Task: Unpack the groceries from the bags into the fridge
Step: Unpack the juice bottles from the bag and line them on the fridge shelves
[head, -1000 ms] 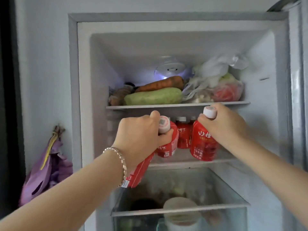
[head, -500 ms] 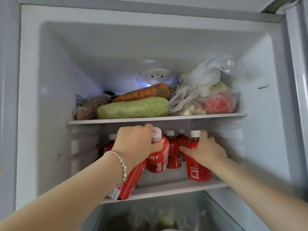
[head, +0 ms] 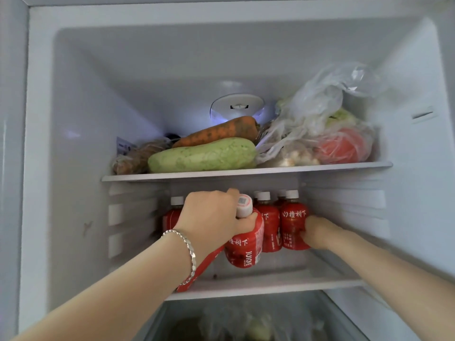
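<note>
fridge (head: 39,168): the middle shelf (head: 270,286) carries a row of red juice bottles (head: 270,225). the bottles are judged rigid, moderately heavy and possibly slick; hold them at the neck or waist. the left hand (head: 214,217) grips a tilted bottle (head: 243,249) below its cap, above the shelf. the right hand (head: 317,232) curls its fingers (head: 307,236) round the upright end bottle (head: 294,217), low on its body.

Held bottle (head: 243,252) under left hand (head: 211,217): white "JUICE" sideways, "楂树下" above it. Right bottle (head: 293,225) beside right hand (head: 317,232): "楂树下"; small print unreadable.
</note>
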Available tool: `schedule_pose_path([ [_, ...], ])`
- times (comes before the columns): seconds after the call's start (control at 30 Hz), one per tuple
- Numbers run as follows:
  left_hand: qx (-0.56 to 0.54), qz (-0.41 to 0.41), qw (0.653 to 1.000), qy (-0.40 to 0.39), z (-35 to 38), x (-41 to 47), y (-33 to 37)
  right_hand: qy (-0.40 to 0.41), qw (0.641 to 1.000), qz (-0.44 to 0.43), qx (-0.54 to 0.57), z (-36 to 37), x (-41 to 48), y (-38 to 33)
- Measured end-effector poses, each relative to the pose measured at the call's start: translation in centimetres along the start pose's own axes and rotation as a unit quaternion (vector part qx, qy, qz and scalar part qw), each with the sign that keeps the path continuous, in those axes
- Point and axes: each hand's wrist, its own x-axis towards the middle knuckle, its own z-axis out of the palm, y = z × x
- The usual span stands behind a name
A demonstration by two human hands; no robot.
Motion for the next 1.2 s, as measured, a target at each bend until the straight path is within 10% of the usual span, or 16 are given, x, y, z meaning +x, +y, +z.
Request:
schedule_pose_path([
  [0.1,0.006,0.002,1.0,0.006,0.8,-0.2,0.1,0.042,0.982,-0.144,0.114,-1.1,-1.8,-1.2],
  [0.23,-0.001,-0.01,1.0,0.007,1.0,-0.3,0.0,-0.094,0.87,-0.347,0.337,-0.3,-6.3,-4.5],
  [0.43,-0.125,-0.128,0.984,0.021,-0.4,-1.0,-2.8,0.032,0.834,-0.273,0.478,2.8,-6.1,-7.2],
  [0.7,-0.08,-0.265,0.959,-0.06,3.2,-4.3,-5.8,0.014,0.854,-0.25,0.456,4.3,-5.1,-11.3],
  [0.87,-0.094,-0.291,0.944,-0.123,6.4,-6.1,-4.3,0.03,0.954,-0.214,0.208,5.4,-5.4,-13.0],
  [1.2,-0.162,-0.27,0.944,-0.096,7.4,-6.5,-4.5,0.016,0.945,-0.209,0.25,5.8,-4.4,-12.8],
])
